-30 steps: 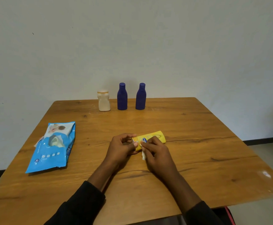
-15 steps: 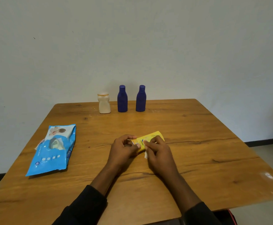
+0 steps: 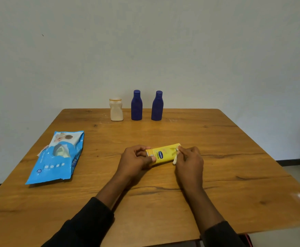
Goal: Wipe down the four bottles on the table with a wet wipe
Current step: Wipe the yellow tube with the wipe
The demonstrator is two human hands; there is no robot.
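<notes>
Right hand point(image 3: 188, 163), pinching wet wipe point(image 3: 175, 159), slid toward 3 o'clock along yellow Vaseline bottle point(image 3: 163, 155); left hand point(image 3: 135, 161) grips cap end; pass likely complete.

Table point(image 3: 217, 139) with wipes pack point(image 3: 56, 157), three bottles point(image 3: 136, 106)

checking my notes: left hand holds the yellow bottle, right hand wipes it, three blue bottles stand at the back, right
Not quite: the head view shows only two blue bottles at the back, with a cream bottle beside them. The rest holds: the left hand holds the yellow bottle and the right hand wipes it with the wet wipe.
</notes>
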